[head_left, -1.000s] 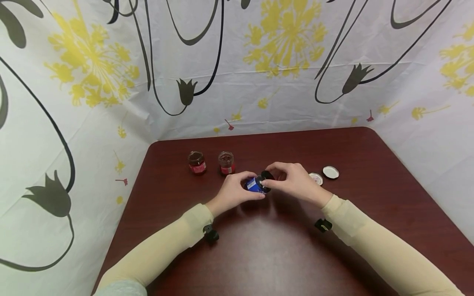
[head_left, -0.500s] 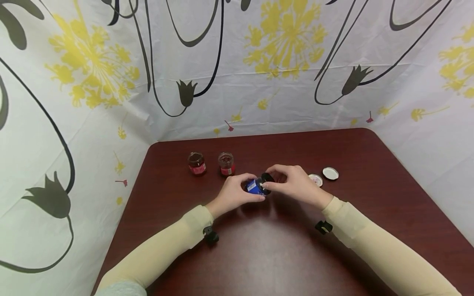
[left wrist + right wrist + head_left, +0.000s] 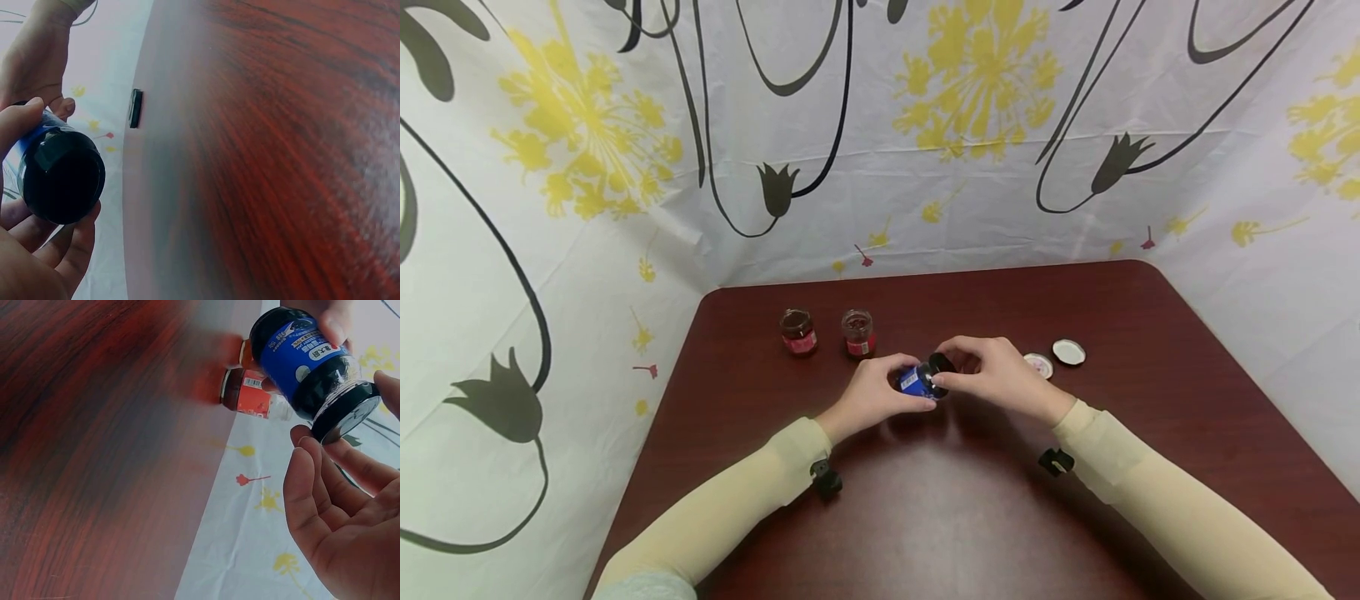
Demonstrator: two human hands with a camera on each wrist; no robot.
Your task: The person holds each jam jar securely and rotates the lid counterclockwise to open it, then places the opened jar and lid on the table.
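My left hand [image 3: 880, 390] grips a small jam jar [image 3: 913, 382] with a blue label, holding it tilted above the table with its mouth toward the right. In the left wrist view the dark base of the jar [image 3: 65, 175] faces the camera. My right hand [image 3: 996, 373] pinches the black lid [image 3: 347, 412] at the jar's mouth, thumb on one side and fingers on the other. Clear glass shows between label and lid in the right wrist view. Whether the lid is still threaded on, I cannot tell.
Two lidless glass jars with red labels, one darker [image 3: 799, 333] and one clearer [image 3: 858, 335], stand at the back left of the brown table [image 3: 970, 517]. Two lids [image 3: 1069, 352] lie beyond the right hand. Patterned white cloth [image 3: 887, 225] hangs behind the table.
Both hands stay in nearly the same place. The lidded end of the jar has dipped slightly, and the right fingers have shifted a little with the lid.
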